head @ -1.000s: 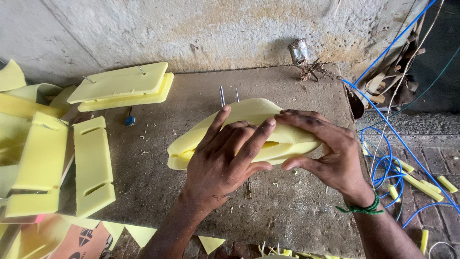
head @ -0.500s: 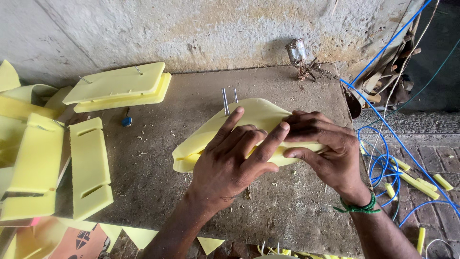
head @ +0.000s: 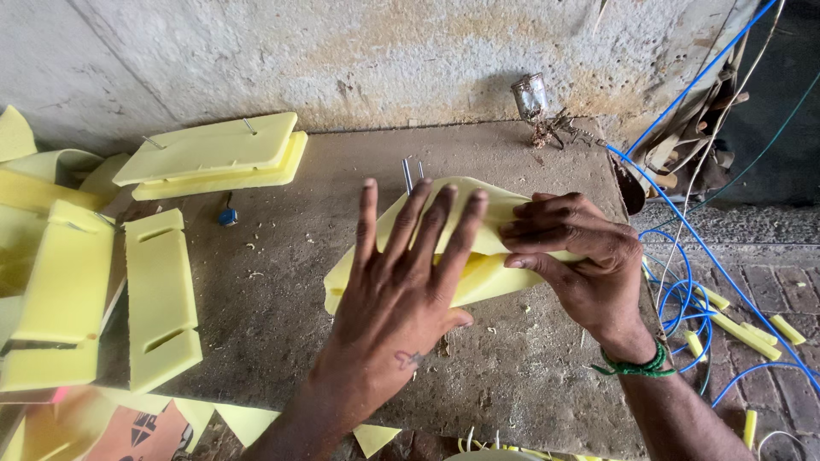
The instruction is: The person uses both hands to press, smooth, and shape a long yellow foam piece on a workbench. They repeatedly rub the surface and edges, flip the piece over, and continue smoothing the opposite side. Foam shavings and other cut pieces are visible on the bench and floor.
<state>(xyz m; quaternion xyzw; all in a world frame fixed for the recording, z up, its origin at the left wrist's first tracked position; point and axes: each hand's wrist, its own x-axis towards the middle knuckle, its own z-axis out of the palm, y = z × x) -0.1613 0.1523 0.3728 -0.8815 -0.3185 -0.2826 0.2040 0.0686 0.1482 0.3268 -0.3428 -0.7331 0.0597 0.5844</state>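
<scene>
A folded yellow foam sheet [head: 478, 218] lies on the worn workbench [head: 359, 171] in front of two upright metal pins [head: 412, 171]. My left hand [head: 397, 294] lies flat on the foam, fingers spread and pointing away from me. My right hand [head: 576, 256] grips the foam's right end, its fingers curled over the folded edge. A green band circles my right wrist.
Slotted yellow foam slabs [head: 158, 290] lie at the left, and stacked slabs [head: 213, 154] at the back left. A small blue object [head: 227, 217] sits beside them. A metal can [head: 530, 94] stands at the wall. Blue wire [head: 683, 282] and foam offcuts [head: 743, 333] cover the floor at right.
My left hand has flattened and spread its fingers on the foam. My right hand has shifted to pinch the foam's right end, and the foam has slid slightly toward the pins.
</scene>
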